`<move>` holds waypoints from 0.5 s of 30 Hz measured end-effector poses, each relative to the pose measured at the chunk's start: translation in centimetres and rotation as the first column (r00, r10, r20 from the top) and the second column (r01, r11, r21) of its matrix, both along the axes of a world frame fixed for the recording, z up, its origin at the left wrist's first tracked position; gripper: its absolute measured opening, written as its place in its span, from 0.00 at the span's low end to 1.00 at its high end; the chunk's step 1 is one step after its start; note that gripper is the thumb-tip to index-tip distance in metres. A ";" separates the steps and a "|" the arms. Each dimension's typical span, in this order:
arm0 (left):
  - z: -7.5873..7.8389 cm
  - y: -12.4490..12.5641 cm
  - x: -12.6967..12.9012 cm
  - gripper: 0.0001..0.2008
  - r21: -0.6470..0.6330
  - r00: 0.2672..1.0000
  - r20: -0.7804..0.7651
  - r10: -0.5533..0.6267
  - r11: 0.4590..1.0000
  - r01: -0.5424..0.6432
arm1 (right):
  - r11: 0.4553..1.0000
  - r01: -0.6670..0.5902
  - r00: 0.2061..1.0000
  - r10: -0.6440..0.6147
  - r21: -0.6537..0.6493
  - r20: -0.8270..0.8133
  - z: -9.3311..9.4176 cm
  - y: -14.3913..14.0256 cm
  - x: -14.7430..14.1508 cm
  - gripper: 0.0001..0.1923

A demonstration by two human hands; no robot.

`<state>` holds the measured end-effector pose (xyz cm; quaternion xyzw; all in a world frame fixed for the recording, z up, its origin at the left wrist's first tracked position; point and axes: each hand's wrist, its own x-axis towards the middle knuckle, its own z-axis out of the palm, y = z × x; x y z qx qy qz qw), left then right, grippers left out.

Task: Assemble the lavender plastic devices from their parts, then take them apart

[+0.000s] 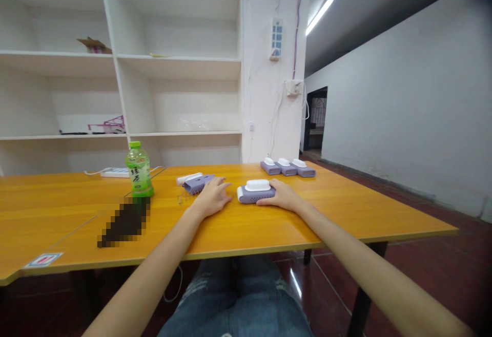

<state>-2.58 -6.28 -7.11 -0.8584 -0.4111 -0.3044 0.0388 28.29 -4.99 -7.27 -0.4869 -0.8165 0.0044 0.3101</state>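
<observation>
Seemingly at the start of handling, the right hand (282,197) rests its grip lightly against the purple-and-white device (256,192) mid-desk, fingers not clamped; the left hand (212,196) lies flat and apart, at nine o'clock of it, touching a second device (197,183); a firm grasp seems needed next.

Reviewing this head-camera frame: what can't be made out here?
- Dark object on the orange wooden table: pixelated, unidentifiable.
- Right hand beside the purple-and-white plastic device: fingertips reach its base, grip unclear.
- Left hand covers part of the opened purple piece; contact unclear.
- Green tea bottle: label too small.
- Pink item on the white shelf: too distant.
</observation>
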 end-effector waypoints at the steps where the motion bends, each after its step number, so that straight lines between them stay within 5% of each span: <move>1: -0.1 0.2 -0.2 0.22 0.015 1.000 -0.006 0.023 1.000 -0.023 | 1.000 -0.006 1.000 0.006 0.003 0.000 0.0 0.0 0.1 0.40; 5: -0.1 0.3 0.1 0.23 0.056 0.999 -0.038 0.021 0.998 -0.019 | 0.999 -0.039 0.999 0.039 0.016 -0.004 -0.1 0.0 0.1 0.38; 15: 0.4 -2.2 3.0 0.31 0.005 0.975 -0.048 -0.216 0.976 0.217 | 0.997 -0.072 0.997 0.072 0.005 -0.028 0.0 -0.2 -0.1 0.37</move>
